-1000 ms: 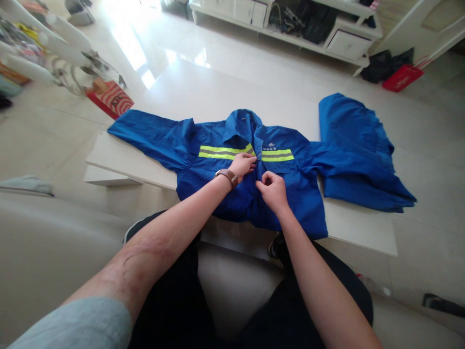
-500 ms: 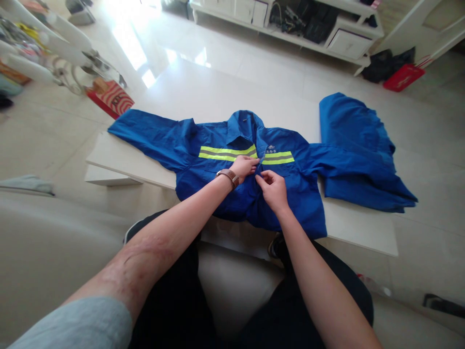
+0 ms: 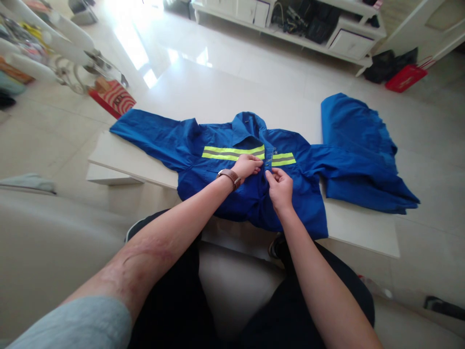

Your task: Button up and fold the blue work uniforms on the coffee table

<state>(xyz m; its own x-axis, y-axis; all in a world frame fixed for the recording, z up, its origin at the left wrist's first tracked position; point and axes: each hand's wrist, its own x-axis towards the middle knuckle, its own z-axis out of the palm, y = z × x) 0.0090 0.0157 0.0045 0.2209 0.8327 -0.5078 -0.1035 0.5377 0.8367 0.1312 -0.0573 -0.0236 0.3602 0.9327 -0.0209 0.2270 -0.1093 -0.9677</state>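
A blue work jacket (image 3: 225, 182) with yellow-and-grey reflective strips lies face up across a white table, its collar away from me and its sleeves spread to both sides. My left hand (image 3: 248, 166), a brown-strapped watch on its wrist, pinches one front edge just below the strip. On the other front edge my right hand (image 3: 280, 186) is closed, thumb against fingertips, slightly lower and to the right. Between the hands the front placket (image 3: 269, 157) is turned so that its inner side shows. Any button there is too small to make out.
Folded blue cloth (image 3: 354, 126) lies at the table's right, partly under the right sleeve. The white table (image 3: 363, 230) stands close before my knees. A red striped paper bag (image 3: 118, 99) is beyond its left end. Farther off stand a white cabinet (image 3: 348, 46) and a red bag (image 3: 406, 78).
Both hands have shifted a little to the right. The jacket's front edges have been drawn apart, and more of the placket's inner side shows between them.
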